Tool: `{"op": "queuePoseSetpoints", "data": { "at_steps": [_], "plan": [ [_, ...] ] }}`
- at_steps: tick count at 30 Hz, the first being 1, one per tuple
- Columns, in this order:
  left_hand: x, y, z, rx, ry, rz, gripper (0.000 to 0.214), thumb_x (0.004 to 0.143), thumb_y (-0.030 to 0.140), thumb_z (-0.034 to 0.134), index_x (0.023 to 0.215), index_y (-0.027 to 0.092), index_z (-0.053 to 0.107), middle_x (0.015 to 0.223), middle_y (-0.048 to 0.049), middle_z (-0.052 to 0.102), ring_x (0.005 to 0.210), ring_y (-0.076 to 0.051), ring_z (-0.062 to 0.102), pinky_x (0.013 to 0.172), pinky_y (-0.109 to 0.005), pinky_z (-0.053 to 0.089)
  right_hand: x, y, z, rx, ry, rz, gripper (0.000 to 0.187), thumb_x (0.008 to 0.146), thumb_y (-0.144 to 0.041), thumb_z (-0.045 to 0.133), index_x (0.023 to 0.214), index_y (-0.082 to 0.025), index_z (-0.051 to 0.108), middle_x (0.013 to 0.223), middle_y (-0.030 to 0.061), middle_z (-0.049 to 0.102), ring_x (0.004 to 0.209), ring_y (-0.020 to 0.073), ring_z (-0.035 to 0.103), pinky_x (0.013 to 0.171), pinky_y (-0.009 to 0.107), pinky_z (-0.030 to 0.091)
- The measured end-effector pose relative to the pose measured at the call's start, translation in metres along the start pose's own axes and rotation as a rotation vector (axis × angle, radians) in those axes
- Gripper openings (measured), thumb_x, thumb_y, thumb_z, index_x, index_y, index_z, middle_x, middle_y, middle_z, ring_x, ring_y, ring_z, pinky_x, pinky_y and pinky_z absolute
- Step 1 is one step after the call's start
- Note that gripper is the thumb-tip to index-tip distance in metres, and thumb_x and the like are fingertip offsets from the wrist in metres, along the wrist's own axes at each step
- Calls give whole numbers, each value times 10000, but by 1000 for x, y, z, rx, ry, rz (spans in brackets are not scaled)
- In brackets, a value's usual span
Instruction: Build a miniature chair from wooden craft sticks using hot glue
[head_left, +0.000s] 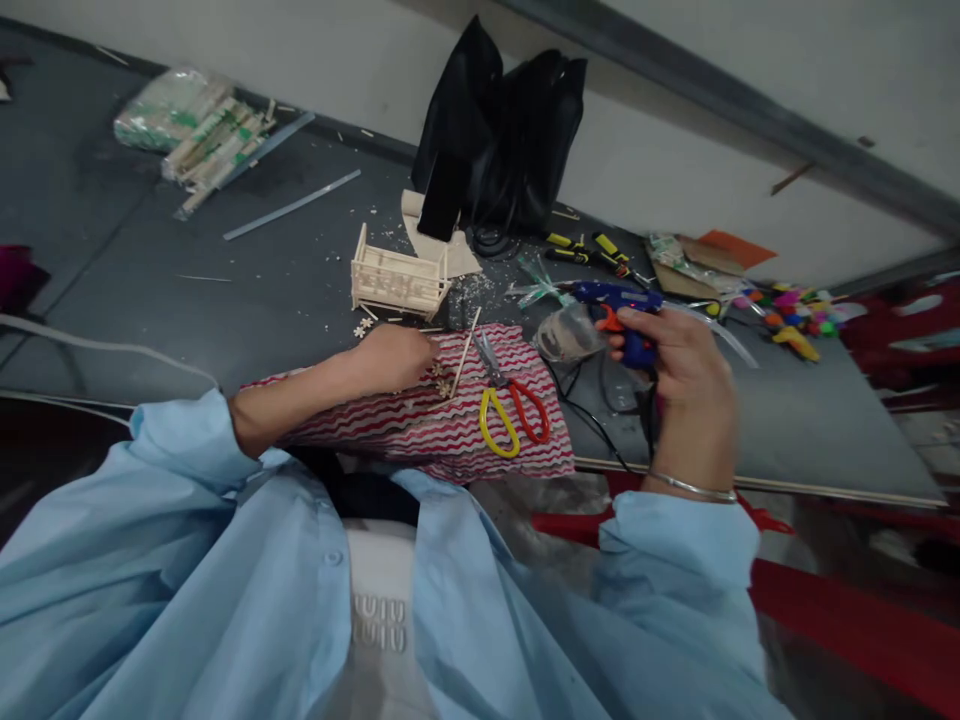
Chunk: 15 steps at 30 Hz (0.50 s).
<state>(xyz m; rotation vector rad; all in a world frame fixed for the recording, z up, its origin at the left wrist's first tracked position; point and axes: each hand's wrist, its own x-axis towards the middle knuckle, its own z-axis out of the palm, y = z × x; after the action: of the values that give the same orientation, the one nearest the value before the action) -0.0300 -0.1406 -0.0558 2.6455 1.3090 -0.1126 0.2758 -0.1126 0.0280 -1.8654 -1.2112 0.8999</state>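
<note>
A blue hot glue gun with an orange trigger is gripped in my right hand, its nozzle pointing left above a small clear plastic cup. My left hand is closed with curled fingers over a red-and-white wavy-striped cloth; what its fingertips hold, if anything, is hidden. Beside those fingertips lie small wooden flower pieces and a thin wooden stick. Scissors with one yellow and one red handle rest spread on the cloth. A small wooden stick-built frame stands just beyond my left hand.
Behind the frame are a phone and a black bag against the wall. Yellow-and-black pliers lie to its right. Colourful pompoms sit far right; bagged sticks and a metal ruler lie left. Black cables cross the table's front edge.
</note>
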Motion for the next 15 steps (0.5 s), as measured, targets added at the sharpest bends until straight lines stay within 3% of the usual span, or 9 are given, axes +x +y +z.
{"op": "queuePoseSetpoints", "data": {
  "at_steps": [5,9,11,15],
  "plan": [
    [-15,-7,-1,-142,160,26,315,971,239,434,951,162,738,976,-95,797,862,-209,735,696,-293,476,5,2,-6,-197,17,125,144,971,-248,644,890,-129,650,655,56,687,507,120,556,542,290,411],
    [-28,-36,-16,-321,510,-120,289,962,331,481,854,174,697,775,-27,726,714,-149,638,662,-272,445,7,8,-5,-354,27,53,240,1002,-319,606,860,-132,654,677,63,692,508,134,597,579,313,456],
    [-31,-56,-24,-368,650,-202,312,995,363,450,909,183,691,801,-28,714,752,-148,628,708,-284,464,8,13,-4,-383,35,29,225,1008,-320,593,863,-155,644,666,47,685,502,137,598,584,317,466],
    [-21,-90,-29,-432,561,-138,319,1025,405,439,1113,200,666,898,-38,721,903,-180,652,798,-316,499,5,19,-9,-425,111,21,266,1014,-406,556,956,-180,682,705,72,706,541,176,627,611,354,503]
  ]
}}
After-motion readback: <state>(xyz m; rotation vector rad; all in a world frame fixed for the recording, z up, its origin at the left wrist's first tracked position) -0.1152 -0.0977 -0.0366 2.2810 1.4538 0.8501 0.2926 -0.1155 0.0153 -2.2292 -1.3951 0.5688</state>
